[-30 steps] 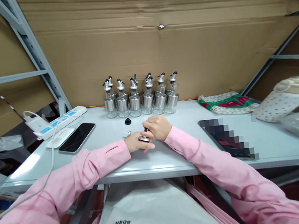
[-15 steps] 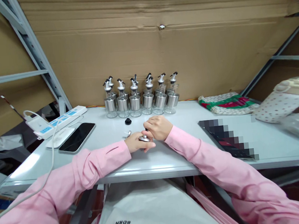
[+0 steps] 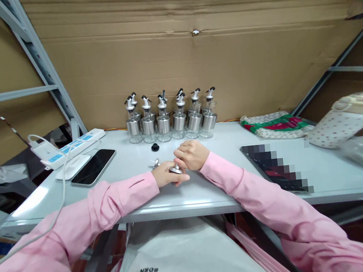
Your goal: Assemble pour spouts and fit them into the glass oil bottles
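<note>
My left hand (image 3: 168,171) is closed around a round metal piece (image 3: 175,170) with a flat disc and a short stem. Right beside it, my right hand (image 3: 191,154) is curled, its fingertips at the top of that stem; what they pinch is hidden. A small piece of metal and white (image 3: 155,163) shows behind my left hand, and I cannot tell whether it lies on the table or is touched. Farther back, a black stopper (image 3: 154,147) rests on the table. Several glass bottles (image 3: 163,125) with steel sleeves and pourer tops stand in rows behind it.
On the left of the table (image 3: 136,204) are a phone (image 3: 94,167), a white power strip (image 3: 73,149) and a cable. To the right lie a dark pixelated item (image 3: 276,169), a patterned cloth (image 3: 275,126) and a dotted bottle (image 3: 343,121). Cardboard (image 3: 177,63) rises behind.
My right fingers have shifted slightly on the stem, and the dark bit that showed under them is now covered. Both hands otherwise keep their places.
</note>
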The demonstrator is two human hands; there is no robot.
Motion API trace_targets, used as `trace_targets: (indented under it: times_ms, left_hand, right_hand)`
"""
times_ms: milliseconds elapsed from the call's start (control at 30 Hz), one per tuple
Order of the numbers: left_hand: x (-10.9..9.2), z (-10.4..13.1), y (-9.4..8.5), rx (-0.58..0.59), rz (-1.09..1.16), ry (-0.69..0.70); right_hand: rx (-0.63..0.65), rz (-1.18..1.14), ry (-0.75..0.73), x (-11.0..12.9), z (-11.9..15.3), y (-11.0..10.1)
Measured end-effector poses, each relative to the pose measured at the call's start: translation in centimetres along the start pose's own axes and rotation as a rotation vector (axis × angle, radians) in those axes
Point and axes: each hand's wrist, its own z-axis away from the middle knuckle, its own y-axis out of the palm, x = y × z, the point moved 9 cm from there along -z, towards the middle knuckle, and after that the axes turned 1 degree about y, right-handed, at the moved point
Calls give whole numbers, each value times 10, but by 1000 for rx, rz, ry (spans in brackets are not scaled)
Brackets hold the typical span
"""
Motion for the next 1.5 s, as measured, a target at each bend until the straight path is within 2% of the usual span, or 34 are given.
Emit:
trace_targets:
  times_ms: [133,333,567,633,767,833,967,1067,1133,1200,1267,1300,1500]
  left_hand:
    - [1,0,2,6,6,-4]
    - [0,1,7,30,4,9]
    - [2,1,6,38,9,-1]
    - [4,0,6,34,15,-8]
    - [4,-2,5,7,-14,18]
    - [5,-2,3,-31,-11,3]
    - [7,-2,5,-14,-21,-41]
    - [5,0,6,-9,-24,-52]
    - [4,1,6,-9,-17,-54]
    - [4,2,6,-14,-2,-57]
    - [3,3,6,-24,7,-59]
    - [3,3,6,-25,5,-61]
    - [5,1,5,-29,-6,-76]
  right_hand:
    - [-9,11,-2,0,2,3]
    - [-91,9,-67,5,5,-5]
    - [-84,-93,-39,2,4,-3]
    - [-99,-219,57,-4,1,-6]
    - [-344,-470,548,-42,9,-27]
    - [-403,-514,673,-51,13,-33]
    - [-286,-561,787,-72,16,-18]
    - [-259,-499,1005,-101,37,-5]
    - [-100,-441,1141,-117,52,11]
    - [163,-410,1225,-124,65,32]
    - [340,-411,1247,-125,75,47]
    - [389,-416,1247,-126,78,51]
    - [535,-380,1228,-126,87,65]
